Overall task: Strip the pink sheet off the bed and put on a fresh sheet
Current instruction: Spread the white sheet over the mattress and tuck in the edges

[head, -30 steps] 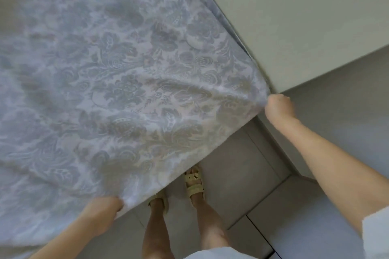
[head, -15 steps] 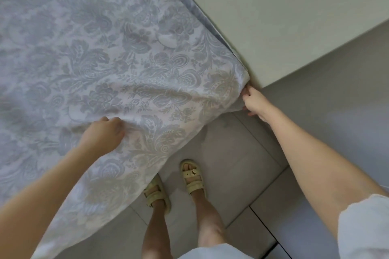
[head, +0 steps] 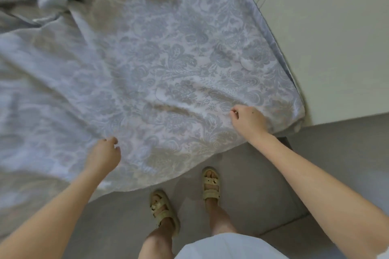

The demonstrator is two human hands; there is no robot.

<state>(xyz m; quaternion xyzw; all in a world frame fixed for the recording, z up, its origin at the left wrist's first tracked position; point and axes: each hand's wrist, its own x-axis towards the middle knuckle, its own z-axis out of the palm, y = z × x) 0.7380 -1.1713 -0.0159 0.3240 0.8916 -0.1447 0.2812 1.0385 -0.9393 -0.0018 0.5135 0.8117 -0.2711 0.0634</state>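
Sheet (head: 168, 59) beneath left hand (head: 103, 152), right hand (head: 249, 121).

Low in the middle, the feet wear a left sandal (head: 163, 210) and a right sandal (head: 211, 184). They are chunky and pale yellow, with wide straps. White clothes (head: 227, 246) show at the bottom edge. A bit of white sleeve (head: 383, 255) peeks in at the lower right corner.

You have no readable text, label, brand, number or sign in view. The sheet (head: 168, 65), spreading from nine o'clock round to two o'clock, carries only a grey-blue floral print. The sandals (head: 211, 185) at six o'clock show no legible mark.
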